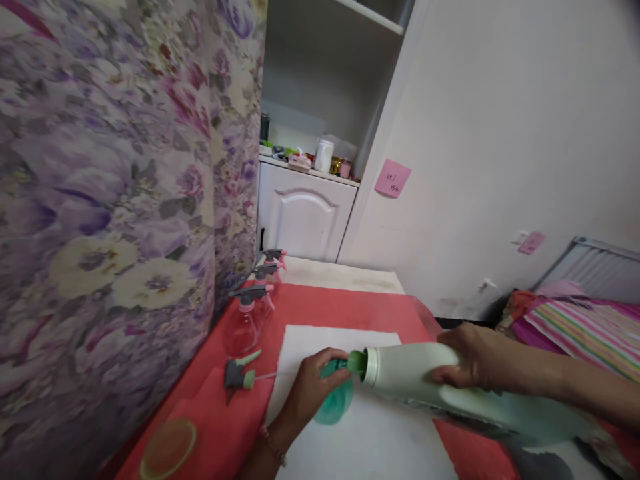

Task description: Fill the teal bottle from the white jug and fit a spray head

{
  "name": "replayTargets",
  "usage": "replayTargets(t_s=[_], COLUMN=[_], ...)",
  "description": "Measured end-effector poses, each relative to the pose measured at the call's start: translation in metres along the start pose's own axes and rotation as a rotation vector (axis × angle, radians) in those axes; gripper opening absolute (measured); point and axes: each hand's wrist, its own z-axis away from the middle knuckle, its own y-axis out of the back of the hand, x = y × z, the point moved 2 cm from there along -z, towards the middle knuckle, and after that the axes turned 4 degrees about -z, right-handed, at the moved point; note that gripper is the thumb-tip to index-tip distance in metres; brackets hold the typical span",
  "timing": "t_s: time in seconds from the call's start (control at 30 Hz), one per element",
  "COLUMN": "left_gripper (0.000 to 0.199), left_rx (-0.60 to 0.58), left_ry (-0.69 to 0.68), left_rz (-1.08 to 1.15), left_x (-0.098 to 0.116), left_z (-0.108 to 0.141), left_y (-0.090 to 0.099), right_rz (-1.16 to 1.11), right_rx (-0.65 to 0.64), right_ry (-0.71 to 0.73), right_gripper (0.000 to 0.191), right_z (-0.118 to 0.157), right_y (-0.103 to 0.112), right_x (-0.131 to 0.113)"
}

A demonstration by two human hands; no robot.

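Observation:
My left hand (307,390) is closed round the upper part of a small translucent green spray bottle (334,407) above a white sheet (370,433). My right hand (467,360) grips the handle of a large pale green jug (410,363). The jug lies tilted almost level, its open mouth pointing left at the top of the small bottle. Something green shows at the mouth, and I cannot tell whether it is liquid or a spout. A grey and green spray trigger head (240,375) with a thin tube rests left of my left hand.
Several clear spray bottles (244,330) with grey and pink triggers line the left of the red table cover (340,307). A round lid-like thing (169,448) lies at the front left. A floral curtain (125,200) hangs on the left. Behind stands a white cabinet (307,210).

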Motion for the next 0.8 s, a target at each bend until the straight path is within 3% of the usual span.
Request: replayTargets(t_s=[0.8], left_gripper=[0.017], left_rx=[-0.002], left_ry=[-0.028], left_rz=[0.003], left_x=[-0.0056], left_z=[0.0000], left_y=[-0.0003], right_rz=[-0.012], right_rx=[0.030], right_ry=[-0.018], right_gripper=[0.046], right_z=[0.0019], right_y=[0.0039], right_x=[-0.0060])
